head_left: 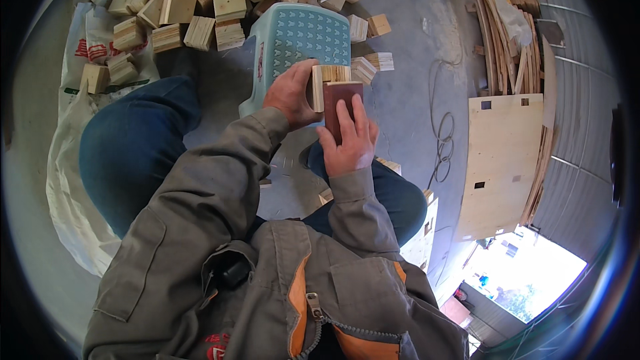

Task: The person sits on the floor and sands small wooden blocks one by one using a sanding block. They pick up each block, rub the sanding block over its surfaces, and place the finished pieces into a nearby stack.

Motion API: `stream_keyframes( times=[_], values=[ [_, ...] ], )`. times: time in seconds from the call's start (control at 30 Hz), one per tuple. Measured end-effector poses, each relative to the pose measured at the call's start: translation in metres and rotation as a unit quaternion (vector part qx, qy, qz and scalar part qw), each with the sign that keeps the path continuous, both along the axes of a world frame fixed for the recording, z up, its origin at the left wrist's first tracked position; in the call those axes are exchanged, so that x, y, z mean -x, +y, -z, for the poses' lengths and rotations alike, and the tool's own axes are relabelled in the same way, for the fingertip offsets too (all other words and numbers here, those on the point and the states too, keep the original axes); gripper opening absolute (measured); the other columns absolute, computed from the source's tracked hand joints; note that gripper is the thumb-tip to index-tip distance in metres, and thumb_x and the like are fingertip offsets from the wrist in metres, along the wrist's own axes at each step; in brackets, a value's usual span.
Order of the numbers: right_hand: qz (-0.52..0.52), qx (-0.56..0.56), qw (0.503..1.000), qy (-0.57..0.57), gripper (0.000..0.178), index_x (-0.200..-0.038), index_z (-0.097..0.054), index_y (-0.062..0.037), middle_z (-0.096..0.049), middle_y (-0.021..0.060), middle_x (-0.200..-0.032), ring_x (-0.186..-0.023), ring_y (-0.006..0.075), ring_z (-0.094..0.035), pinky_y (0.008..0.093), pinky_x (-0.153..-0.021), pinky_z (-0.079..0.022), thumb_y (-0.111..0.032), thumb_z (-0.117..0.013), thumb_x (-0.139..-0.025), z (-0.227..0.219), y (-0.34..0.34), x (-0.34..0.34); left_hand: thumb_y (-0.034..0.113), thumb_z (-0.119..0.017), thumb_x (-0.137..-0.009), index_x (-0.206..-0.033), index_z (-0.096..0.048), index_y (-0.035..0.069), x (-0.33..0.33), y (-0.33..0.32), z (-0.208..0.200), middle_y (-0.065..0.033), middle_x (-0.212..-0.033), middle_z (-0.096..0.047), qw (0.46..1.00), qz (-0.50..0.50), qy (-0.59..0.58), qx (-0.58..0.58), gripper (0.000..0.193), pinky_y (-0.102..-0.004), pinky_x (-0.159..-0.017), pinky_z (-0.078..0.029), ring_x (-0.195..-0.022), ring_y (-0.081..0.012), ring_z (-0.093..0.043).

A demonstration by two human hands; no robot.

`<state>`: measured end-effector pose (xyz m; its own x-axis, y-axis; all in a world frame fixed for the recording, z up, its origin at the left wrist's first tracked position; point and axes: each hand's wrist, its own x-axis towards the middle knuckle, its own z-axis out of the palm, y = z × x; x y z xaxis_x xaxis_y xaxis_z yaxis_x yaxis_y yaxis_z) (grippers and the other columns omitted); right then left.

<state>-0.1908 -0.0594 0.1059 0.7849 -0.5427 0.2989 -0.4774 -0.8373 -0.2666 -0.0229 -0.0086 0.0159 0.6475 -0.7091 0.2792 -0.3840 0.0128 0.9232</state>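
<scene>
My left hand (pixel 291 95) grips a pale layered plywood block (pixel 335 73) by its left side, just above the near end of a blue-green plastic stool (pixel 300 35). In my right hand (pixel 351 139) is a flat reddish-brown rectangular piece (pixel 337 105) with a pale far edge; whether it is a coated board or a sanding block, I cannot tell. Its fingers lie across the top, with the thumb along the left edge. The brown piece sits against the near side of the plywood block and covers part of it.
Many loose plywood blocks (pixel 229 3) are heaped beyond and left of the stool. A white woven sack (pixel 70 160) lies by my left leg. Stacked plywood sheets (pixel 503 160) and thin strips (pixel 497 40) stand on the right, near a coiled cable (pixel 443 143) on the floor.
</scene>
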Motion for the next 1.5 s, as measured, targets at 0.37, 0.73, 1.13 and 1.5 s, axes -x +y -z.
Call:
stream_keyframes(
  times=[0.37, 0.73, 1.13, 1.5],
  values=[
    [-0.013, 0.027, 0.999, -0.028, 0.064, -0.143, -0.069, -0.0129, -0.057, 0.0141, -0.157, -0.132, 0.0372, -0.057, 0.0485, -0.113, -0.045, -0.025, -0.087, -0.083, 0.009, -0.037, -0.065, 0.029, -0.095, -0.068, -0.144, -0.051, 0.009, -0.003, 0.002, 0.003, -0.0201, -0.134, -0.065, 1.000, 0.004, 0.007, 0.006, 0.090, -0.0486, -0.105, -0.054, -0.123, -0.0421, -0.065],
    [-0.013, -0.020, 1.000, -0.003, 0.062, -0.142, -0.071, -0.0176, -0.056, 0.0104, -0.159, -0.129, 0.0383, -0.055, 0.0497, -0.112, -0.047, -0.028, -0.086, -0.082, 0.005, -0.059, -0.088, 0.028, -0.095, -0.067, -0.144, -0.051, 0.011, -0.002, 0.002, -0.002, -0.0172, -0.135, -0.066, 1.000, 0.002, -0.002, -0.007, 0.090, -0.0484, -0.105, -0.053, -0.123, -0.0405, -0.065],
    [-0.030, -0.052, 0.997, -0.045, 0.068, -0.145, -0.067, -0.0116, -0.054, 0.0171, -0.160, -0.127, 0.0380, -0.059, 0.0487, -0.109, -0.047, -0.018, -0.089, -0.081, 0.001, 0.004, 0.031, 0.032, -0.094, -0.070, -0.145, -0.052, 0.010, -0.002, 0.002, -0.001, -0.0182, -0.136, -0.064, 1.000, 0.002, 0.005, -0.023, 0.089, -0.0486, -0.108, -0.050, -0.127, -0.0397, -0.063],
    [-0.028, -0.003, 0.999, -0.014, 0.062, -0.141, -0.071, -0.0164, -0.058, 0.0122, -0.157, -0.125, 0.0377, -0.058, 0.0502, -0.110, -0.048, -0.022, -0.087, -0.081, 0.005, -0.048, -0.071, 0.030, -0.097, -0.067, -0.147, -0.050, 0.010, -0.002, 0.001, 0.002, -0.0177, -0.137, -0.064, 1.000, 0.005, 0.006, 0.018, 0.095, -0.0491, -0.107, -0.051, -0.128, -0.0397, -0.063]
  ],
)
